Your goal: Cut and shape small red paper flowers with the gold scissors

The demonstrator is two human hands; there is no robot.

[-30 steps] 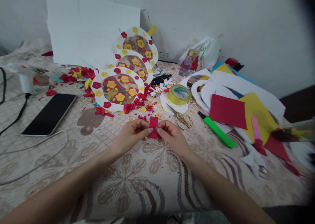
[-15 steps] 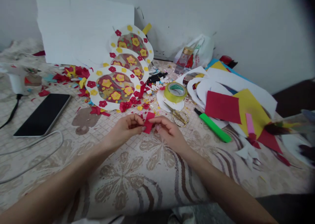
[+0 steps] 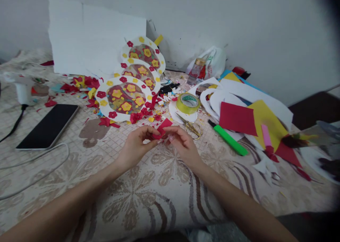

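Red paper, a small strip [image 3: 166, 123], sits between the two hands above the patterned cloth [image 3: 132, 196], tilted, with its far end standing free. Its near part is tucked among the fingers and looks bent, though how it is folded cannot be told. The left hand [image 3: 135, 144] pinches it between thumb and fingers; the right hand [image 3: 185, 142] has its forefinger against the strip, but whether its thumb grips too cannot be told. Thin paper like this would likely take a stray crease easily, so a light, steady hold at the left and small moves at the right seem best. Lining up the edges before pressing any bend, then running a fingertip along it, should give a clean line. Just beyond the right hand lie the scissors [image 3: 195, 130], beside the tape roll [image 3: 188, 104]; low, close wrists avoid brushing them. Farther right rests a green marker [image 3: 230, 140], near a red sheet [image 3: 237, 118].
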